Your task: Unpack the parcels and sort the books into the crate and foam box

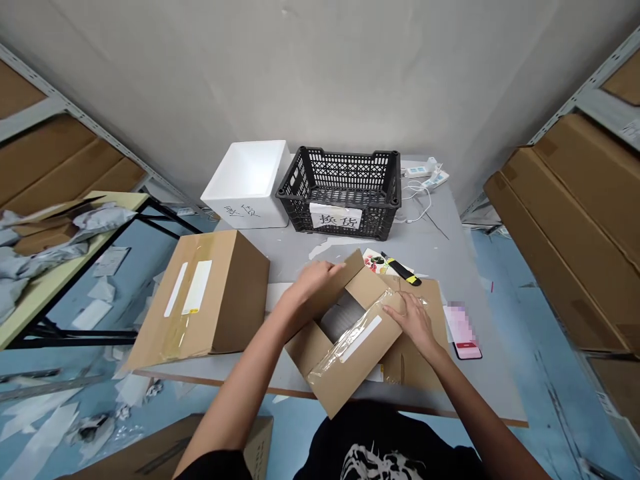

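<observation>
A cardboard box (330, 390) stands in front of me with its top flaps folded outward. Clear tape and a white label strip run along the near flap. Something grey (343, 317) lies inside, too shaded to name. My left hand (316, 279) is closed over the far flap, fingers pointing right. At the right end of the near flap, my right hand (413, 320) grips the taped cardboard edge with its thumb on top. Just beyond the box, a black and yellow utility knife (401, 269) rests on a printed card (374, 262).
Left on the table (295, 257) sits a taped carton (245, 293). A white foam box (245, 207) and a black plastic crate (340, 227) line the back. A phone (466, 337), flat cardboard (425, 363) and power strips (420, 172) are on the right. Paper scraps litter the floor.
</observation>
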Tool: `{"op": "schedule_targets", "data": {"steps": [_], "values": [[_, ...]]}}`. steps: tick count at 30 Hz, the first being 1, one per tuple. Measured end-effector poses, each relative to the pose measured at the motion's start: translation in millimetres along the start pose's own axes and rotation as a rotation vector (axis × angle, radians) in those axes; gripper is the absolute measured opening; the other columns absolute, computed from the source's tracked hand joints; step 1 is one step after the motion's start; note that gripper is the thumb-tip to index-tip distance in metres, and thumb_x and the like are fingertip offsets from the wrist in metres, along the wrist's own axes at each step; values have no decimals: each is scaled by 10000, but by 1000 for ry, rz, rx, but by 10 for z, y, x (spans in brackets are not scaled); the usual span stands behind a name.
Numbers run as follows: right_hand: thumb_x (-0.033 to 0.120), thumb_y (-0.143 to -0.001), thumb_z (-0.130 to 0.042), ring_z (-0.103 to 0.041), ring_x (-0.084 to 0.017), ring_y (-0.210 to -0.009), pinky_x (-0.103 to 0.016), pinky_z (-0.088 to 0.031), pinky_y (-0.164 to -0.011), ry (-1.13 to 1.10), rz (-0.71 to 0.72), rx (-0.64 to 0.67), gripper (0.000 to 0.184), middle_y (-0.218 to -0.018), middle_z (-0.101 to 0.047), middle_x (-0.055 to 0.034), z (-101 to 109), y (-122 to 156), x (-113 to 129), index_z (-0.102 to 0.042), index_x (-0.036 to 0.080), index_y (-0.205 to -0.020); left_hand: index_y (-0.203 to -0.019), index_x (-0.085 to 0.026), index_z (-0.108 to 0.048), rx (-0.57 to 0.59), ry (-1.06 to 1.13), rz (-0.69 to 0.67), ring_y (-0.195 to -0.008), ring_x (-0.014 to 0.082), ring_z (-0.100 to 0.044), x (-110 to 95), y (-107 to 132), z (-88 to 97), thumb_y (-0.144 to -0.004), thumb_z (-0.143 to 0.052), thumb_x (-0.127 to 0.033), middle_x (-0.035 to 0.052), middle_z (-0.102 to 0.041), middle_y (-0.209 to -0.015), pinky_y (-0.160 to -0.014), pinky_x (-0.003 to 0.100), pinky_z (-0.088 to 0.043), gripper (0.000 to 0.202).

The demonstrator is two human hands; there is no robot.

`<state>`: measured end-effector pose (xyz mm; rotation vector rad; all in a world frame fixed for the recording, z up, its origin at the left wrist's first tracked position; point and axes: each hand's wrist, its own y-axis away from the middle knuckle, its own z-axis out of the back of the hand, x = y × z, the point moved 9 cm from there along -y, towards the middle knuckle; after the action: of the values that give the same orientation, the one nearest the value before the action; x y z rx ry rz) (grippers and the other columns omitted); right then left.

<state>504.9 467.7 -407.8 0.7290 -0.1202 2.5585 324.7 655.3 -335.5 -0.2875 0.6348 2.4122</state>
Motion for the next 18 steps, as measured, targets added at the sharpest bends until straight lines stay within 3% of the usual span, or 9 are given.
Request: {"op": "schedule_targets", "data": {"steps": [3,5,7,9,12,15,18], "values": [[534,-859,-483,-534,-290,-1099,-436,-429,-911,84,93,-35,537,-1153,-604,-152,101,16,111,-517,135,-1218,-1048,-106,-617,-106,-176,76,-873,254,-609,218,-39,96,-929,-343,-330,155,-653,-944,-742,323,-441,373],[469,-882,-479,-475,-295,-1184,-455,-393,-964,151,226,-60,523,-1244,-559,-161,177,28,317,-475,140,-1289,-1208,-95,-524,-170,-212,97,-1005,278,-569,259,13,12,-912,-335,-192,206,-594,-1092,-817,373,-433,364],[393,-900,-471,-409,-289,-1256,-471,-346,-1016,199,425,-26,488,-1314,-516,-149,184,60,606,-448,163,-1330,-1229,-130,-503,-212,-237,61,-1095,273,-519,203,98,-156,-910,-294,-130,200,-543,-1178,-875,396,-415,381],[363,-901,-477,-390,-275,-1270,-467,-310,-1050,221,632,64,451,-1297,-530,-136,117,123,887,-475,168,-1308,-1167,-146,-540,-214,-241,26,-1093,265,-518,138,181,-352,-929,-270,-154,178,-552,-1157,-866,383,-425,360],[444,-873,-515,-464,-267,-1162,-445,-323,-1034,244,831,207,423,-1132,-598,-130,-19,214,1147,-572,143,-1165,-1125,-158,-563,-171,-209,31,-995,252,-579,136,248,-562,-957,-290,-337,149,-595,-1085,-784,341,-459,368],[565,-828,-524,-521,-249,-940,-410,-400,-903,284,871,284,451,-927,-603,-98,-125,229,1201,-614,146,-968,-1134,-180,-564,-91,-138,16,-967,250,-614,168,238,-686,-930,-341,-474,134,-626,-1087,-786,331,-458,421],[630,-813,-491,-496,-225,-805,-351,-409,-754,314,867,246,504,-845,-577,-84,-145,221,1165,-602,143,-882,-1101,-194,-587,-16,-79,10,-956,240,-635,192,198,-793,-940,-353,-404,124,-668,-1035,-796,317,-450,353]]}}
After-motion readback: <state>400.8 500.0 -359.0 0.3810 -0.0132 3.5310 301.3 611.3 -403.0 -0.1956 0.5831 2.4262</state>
